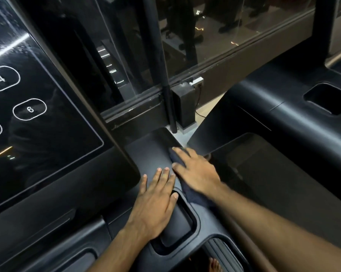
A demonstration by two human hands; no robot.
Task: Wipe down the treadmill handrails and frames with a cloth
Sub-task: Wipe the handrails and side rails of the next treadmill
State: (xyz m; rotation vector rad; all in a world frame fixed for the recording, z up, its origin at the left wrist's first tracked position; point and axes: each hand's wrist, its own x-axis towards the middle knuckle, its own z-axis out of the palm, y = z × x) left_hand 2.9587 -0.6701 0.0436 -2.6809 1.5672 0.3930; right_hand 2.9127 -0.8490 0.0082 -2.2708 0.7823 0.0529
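I look down on a black treadmill console. Its right side frame [152, 154] runs away from me past a recessed pocket [180, 222]. My left hand [155, 201] lies flat on this frame with straight fingers, the thumb at the pocket's edge. Just to its right, my right hand [195, 173] presses a dark cloth [193, 195] onto the frame's right edge, fingers spread over it. The cloth shows under the palm and trails toward my wrist; most of it is hidden by the hand.
A glossy touch panel [38, 118] with numbered buttons fills the left. A second treadmill console [283, 122] stands on the right, across a narrow gap. Glass wall and a dark post [165, 75] lie ahead. A bare foot [214, 266] shows at the bottom.
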